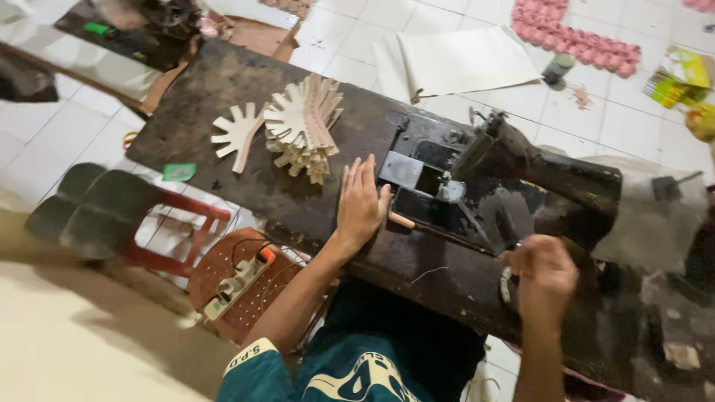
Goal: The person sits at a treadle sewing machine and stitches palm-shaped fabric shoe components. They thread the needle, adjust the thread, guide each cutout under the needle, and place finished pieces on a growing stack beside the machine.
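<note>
Cut pieces: pale comb-shaped stack (302, 126), up-left of the left hand, teeth fanning outward.
Left hand: (361, 205) open, fingers straight, flat on the dark table (223, 89).
Sewing machine: (521, 167) between both hands, long axis running left-right, needle end toward the left hand.
Right hand: (544, 272) curled; contents unclear.
</note>
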`<state>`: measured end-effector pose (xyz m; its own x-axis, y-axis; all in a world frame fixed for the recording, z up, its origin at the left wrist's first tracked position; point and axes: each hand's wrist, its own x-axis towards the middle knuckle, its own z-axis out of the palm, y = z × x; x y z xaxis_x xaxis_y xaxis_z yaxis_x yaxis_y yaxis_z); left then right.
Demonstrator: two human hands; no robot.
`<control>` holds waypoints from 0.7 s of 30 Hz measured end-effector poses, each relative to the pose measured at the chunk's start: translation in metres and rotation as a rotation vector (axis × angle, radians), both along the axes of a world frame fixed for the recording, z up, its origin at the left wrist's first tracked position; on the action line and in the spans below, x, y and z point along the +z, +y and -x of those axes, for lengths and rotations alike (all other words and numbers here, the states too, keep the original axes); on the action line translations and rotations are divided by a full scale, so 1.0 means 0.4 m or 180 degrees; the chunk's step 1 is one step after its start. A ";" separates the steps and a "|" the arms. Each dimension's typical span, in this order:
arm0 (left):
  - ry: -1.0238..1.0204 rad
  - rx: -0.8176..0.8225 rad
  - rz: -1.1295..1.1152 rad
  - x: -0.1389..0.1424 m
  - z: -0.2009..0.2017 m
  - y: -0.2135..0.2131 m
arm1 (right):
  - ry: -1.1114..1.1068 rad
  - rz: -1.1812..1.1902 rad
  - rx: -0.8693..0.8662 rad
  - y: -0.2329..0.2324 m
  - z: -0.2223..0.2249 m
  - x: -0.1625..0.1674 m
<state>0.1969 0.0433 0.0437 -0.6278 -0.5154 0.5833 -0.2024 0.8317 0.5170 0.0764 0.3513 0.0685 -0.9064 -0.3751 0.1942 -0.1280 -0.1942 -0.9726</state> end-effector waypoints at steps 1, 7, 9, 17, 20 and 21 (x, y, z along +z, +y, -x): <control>-0.0034 -0.0065 -0.0151 -0.014 0.010 -0.003 | 0.0003 -0.0680 -0.0300 -0.015 -0.017 -0.007; -0.0091 -0.0156 -0.0706 -0.009 0.029 0.005 | 0.0324 -0.1423 0.0247 -0.093 -0.108 -0.014; -0.0130 -0.0182 -0.1152 0.008 0.035 0.009 | 0.0447 -0.1508 0.0236 -0.113 -0.128 -0.015; 0.0044 -0.0536 -0.0205 0.002 -0.073 0.127 | 0.1067 -0.2110 -0.0283 -0.155 -0.167 -0.058; -0.0178 -0.0523 0.0160 -0.027 -0.201 0.190 | 0.1436 -0.1778 -0.0444 -0.159 -0.190 -0.082; -0.0305 -0.0499 0.0175 -0.044 -0.248 0.218 | 0.1501 -0.1749 -0.0414 -0.160 -0.198 -0.090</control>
